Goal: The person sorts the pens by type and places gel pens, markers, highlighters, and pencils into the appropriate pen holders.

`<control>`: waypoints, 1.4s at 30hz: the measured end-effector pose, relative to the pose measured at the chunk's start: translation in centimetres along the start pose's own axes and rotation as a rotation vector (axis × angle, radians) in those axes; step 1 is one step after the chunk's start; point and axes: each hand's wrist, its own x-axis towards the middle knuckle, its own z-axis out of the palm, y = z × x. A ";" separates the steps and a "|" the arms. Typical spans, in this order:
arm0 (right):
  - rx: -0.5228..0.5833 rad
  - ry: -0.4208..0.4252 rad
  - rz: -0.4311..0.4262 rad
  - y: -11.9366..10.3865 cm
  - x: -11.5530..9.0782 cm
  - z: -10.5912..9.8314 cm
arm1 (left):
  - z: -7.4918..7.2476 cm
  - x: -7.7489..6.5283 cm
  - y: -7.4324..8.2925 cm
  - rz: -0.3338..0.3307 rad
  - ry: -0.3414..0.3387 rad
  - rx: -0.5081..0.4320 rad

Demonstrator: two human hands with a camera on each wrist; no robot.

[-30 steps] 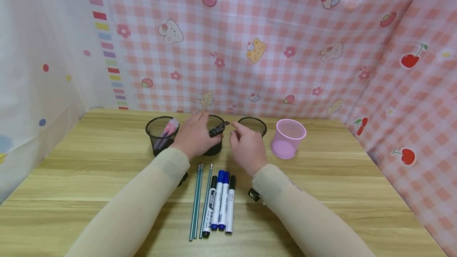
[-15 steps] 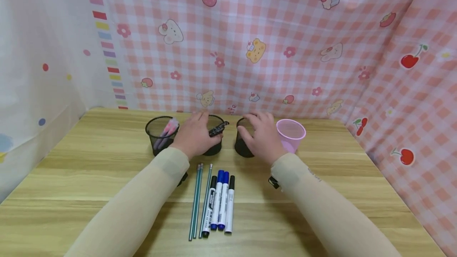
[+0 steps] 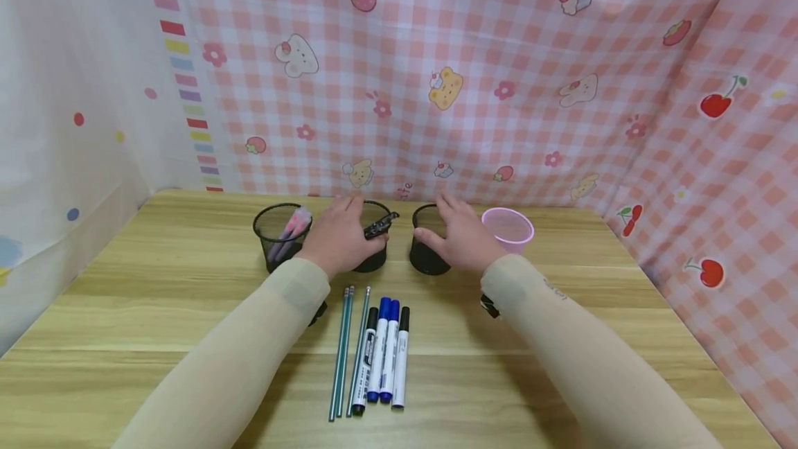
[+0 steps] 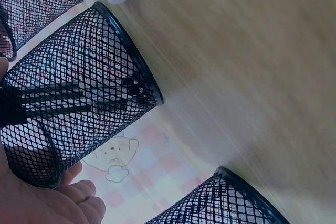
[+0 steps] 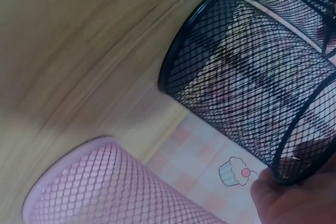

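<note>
My left hand (image 3: 341,235) holds a black mesh pen holder (image 3: 372,260) near its rim, thumb on the near side. Black pens (image 3: 382,225) lean out of that holder; in the left wrist view their shafts show through the mesh (image 4: 105,51). To the right, my right hand (image 3: 466,238) grips the rim of another black mesh pen holder (image 3: 429,259), its thumb across the front. The right wrist view shows fingertips (image 5: 268,187) against the rim of this holder (image 5: 231,72). Both holders stand upright on the table.
A third black mesh holder (image 3: 274,241) at the left has pink-and-purple pens (image 3: 289,234) inside. The pink mesh holder (image 3: 508,227) stands at the right, partly behind my right hand. Pencils (image 3: 343,352) and several markers (image 3: 386,352) lie in front on the wooden table (image 3: 530,393).
My right hand has moved right from the gap between the two middle holders onto the right one and has taken hold of its rim. The left hand has stayed in place.
</note>
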 end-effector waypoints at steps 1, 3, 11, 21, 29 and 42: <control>-0.003 -0.011 0.007 0.1 0.1 0.0 | 0.0 0.0 0.0 0.000 -0.002 0.000; -0.012 -0.032 0.019 0.3 0.1 -0.1 | -0.1 -0.1 0.1 0.000 -0.007 -0.002; -0.033 -0.077 0.045 0.1 0.2 -0.3 | -0.2 -0.1 0.2 0.002 -0.011 0.009; -0.155 -0.054 0.029 0.2 0.5 0.6 | -0.3 0.0 0.1 0.007 -0.027 0.019; -0.170 -0.058 0.029 0.1 0.6 0.6 | -0.4 0.1 0.2 0.029 -0.017 0.031; -0.308 -0.037 -0.010 -0.1 0.6 0.3 | -4.4 -1.7 0.9 0.108 -0.030 -0.041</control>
